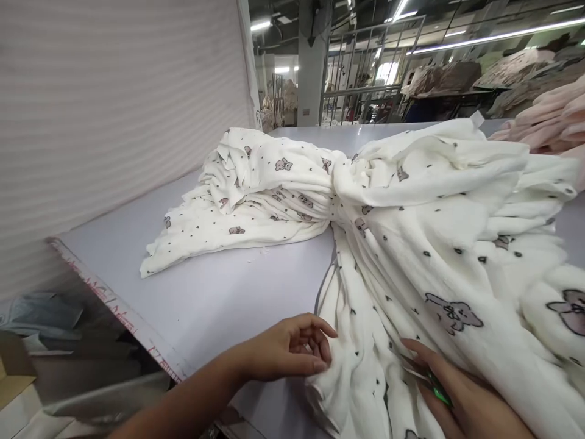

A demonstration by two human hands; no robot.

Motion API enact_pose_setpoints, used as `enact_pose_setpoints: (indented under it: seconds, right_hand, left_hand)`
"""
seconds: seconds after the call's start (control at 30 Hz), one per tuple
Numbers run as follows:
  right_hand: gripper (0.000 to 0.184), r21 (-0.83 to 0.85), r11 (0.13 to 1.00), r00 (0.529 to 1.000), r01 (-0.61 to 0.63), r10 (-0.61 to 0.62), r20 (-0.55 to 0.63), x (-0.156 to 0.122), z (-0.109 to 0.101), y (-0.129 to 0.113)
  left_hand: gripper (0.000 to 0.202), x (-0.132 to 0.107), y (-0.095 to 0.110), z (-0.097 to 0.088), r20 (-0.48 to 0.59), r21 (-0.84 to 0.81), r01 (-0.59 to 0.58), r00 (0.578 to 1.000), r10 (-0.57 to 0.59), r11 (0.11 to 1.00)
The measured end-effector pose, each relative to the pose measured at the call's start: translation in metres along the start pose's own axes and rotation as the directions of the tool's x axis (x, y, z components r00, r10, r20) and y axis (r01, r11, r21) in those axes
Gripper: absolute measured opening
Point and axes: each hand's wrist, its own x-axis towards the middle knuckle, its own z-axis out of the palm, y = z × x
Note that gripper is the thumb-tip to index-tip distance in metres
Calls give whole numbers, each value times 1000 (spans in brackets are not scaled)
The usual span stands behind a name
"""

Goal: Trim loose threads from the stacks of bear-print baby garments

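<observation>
A large heap of white plush fabric (393, 244), printed with small bears and dark marks, lies gathered at its middle on the table. Folds spread left and right, and a bunch hangs toward me. My left hand (292, 350) is at the left edge of this bunch, with fingers curled and thumb tip near the middle fingertip against the cloth. My right hand (461, 390) rests among the folds on the right, closed around green-handled thread snips (439, 390). Their metal tip points left into the cloth, and most of the tool is hidden by the fingers.
The pale table (256, 299) has a near-left edge with red writing. A big ribbed pale sheet (123, 91) rises at the left. Pink fabric (548, 116) is piled at the right. Below the edge lie cloth and a cardboard box (16, 366). Metal racks (365, 91) stand behind.
</observation>
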Motion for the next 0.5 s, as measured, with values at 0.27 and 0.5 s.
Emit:
enact_pose_setpoints:
  seconds: [0.27,0.5]
  right_hand:
    - [33,140,988,997,-57,65,-49,14,-12,-14]
    - [21,578,795,979,-183,204,30,40,-40,-97]
  left_hand:
    - [53,-27,-21,-11,-169,304,9,985,44,953]
    - [38,3,-20,9,-326,-215,-25,944,-48,976]
